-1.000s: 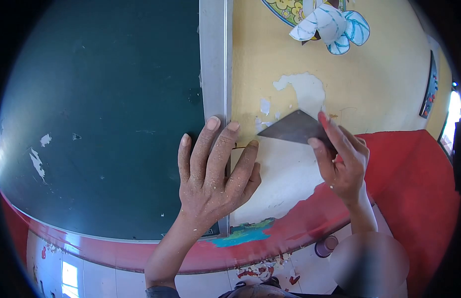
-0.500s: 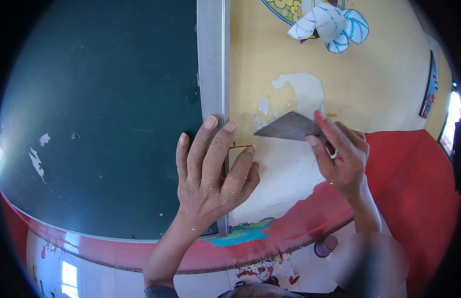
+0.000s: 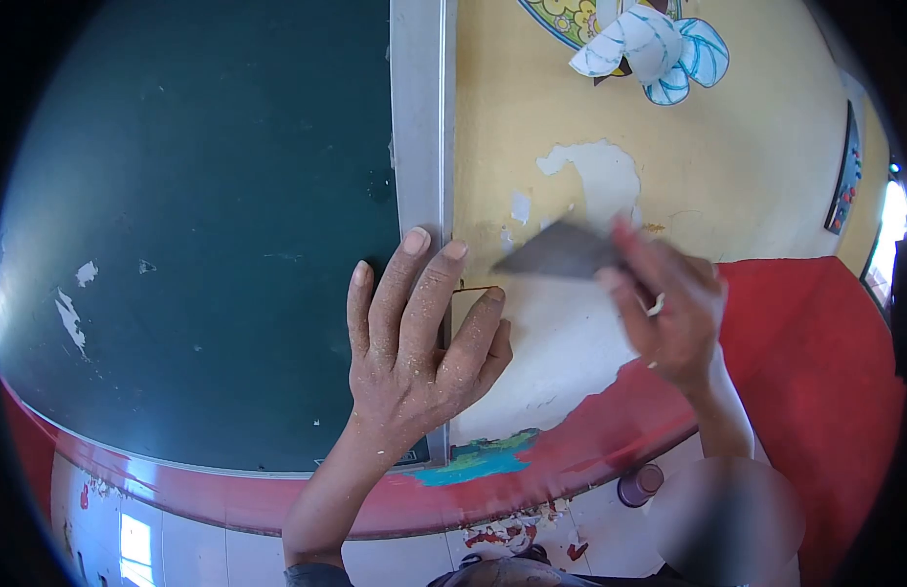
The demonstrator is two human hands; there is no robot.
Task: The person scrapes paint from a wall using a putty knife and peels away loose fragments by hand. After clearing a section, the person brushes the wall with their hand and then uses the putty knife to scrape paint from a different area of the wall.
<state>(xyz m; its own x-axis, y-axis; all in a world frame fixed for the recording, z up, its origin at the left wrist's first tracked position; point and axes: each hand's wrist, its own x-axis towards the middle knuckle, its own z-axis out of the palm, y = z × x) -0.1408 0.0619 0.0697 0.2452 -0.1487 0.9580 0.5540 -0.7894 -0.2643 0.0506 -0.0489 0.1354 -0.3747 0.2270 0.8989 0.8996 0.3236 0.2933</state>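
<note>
My left hand (image 3: 419, 342) lies with its fingers spread across the metal frame (image 3: 423, 117) of the dark green board (image 3: 209, 235), its thumb side over the wall. Dust and small flakes cover its skin. In my right hand (image 3: 663, 293) is a flat metal scraper (image 3: 561, 250), somewhat blurred, its pointed corner toward the left. The blade is at the wall where the yellow paint (image 3: 512, 117) borders a bare white patch (image 3: 561, 333). Pale flakes show by my right fingers.
Red paint (image 3: 805, 372) covers the lower wall. Blue-green paint (image 3: 483, 460) shows beside the frame's foot. A paper decoration (image 3: 649, 49) hangs at the top. Paint chips (image 3: 512, 533) and a dark reddish cup-like object (image 3: 640, 485) are on the tiled floor.
My right hand and the scraper have shifted slightly left and look more blurred. Pale flakes now show by the right fingers. My left hand has stayed nearly in place.
</note>
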